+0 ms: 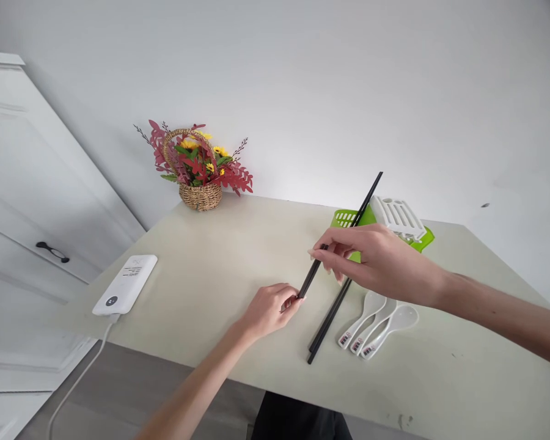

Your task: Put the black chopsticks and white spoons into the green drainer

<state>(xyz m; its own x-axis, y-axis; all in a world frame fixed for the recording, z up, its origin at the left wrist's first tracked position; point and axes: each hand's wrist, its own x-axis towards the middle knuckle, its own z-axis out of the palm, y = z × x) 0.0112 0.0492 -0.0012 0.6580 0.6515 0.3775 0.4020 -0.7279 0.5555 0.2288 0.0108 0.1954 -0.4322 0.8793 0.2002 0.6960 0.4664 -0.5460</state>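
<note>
Dark chopsticks slant between my two hands, above the table. My left hand pinches their lower end. With closed fingertips, my right hand grips them near their upper end. More black chopsticks lie on the table below my right hand. Beyond that hand, thin black stick ends rise across a green basket; my hand hides which sticks they belong to. Three white spoons with labels on their handles lie fanned out beside the lower chopsticks. A white slotted piece rests on the basket.
A wicker basket of red and yellow flowers stands at the back left of the pale table. A white power bank with a cable lies near the left edge. A white cabinet stands left, and a wall runs behind.
</note>
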